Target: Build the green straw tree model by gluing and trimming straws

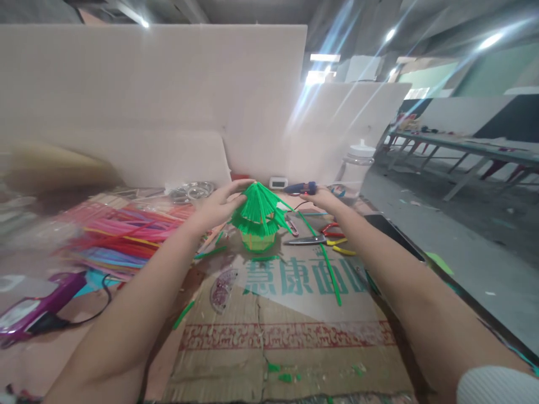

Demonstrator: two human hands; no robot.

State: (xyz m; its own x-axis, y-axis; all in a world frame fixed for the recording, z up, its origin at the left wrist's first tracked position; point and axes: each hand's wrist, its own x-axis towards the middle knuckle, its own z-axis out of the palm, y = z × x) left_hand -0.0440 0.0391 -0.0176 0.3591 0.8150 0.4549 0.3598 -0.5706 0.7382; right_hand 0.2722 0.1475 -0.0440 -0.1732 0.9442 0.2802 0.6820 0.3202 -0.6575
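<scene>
A green hut-shaped craft model [257,216] with a cone roof of thin green strips stands on the cardboard. My left hand [227,201] holds it from the left, fingers bent round the roof near its peak. To the right, my right hand [322,197] is closed on a blue glue gun [301,188] with a small red light, its nozzle towards the model. A long green strip [330,269] trails from the roof side across the cardboard. Scissors [307,240], a small utility knife [291,225] and red-and-yellow-handled pliers [337,238] lie between the model and my right forearm.
Bundles of coloured stems [130,230] spread on the left, near a purple device [46,308] with a cord. Printed cardboard [227,359] covers the table front. A small white clock [278,183] and a lidded clear jar [357,165] stand by the white back panel [168,84].
</scene>
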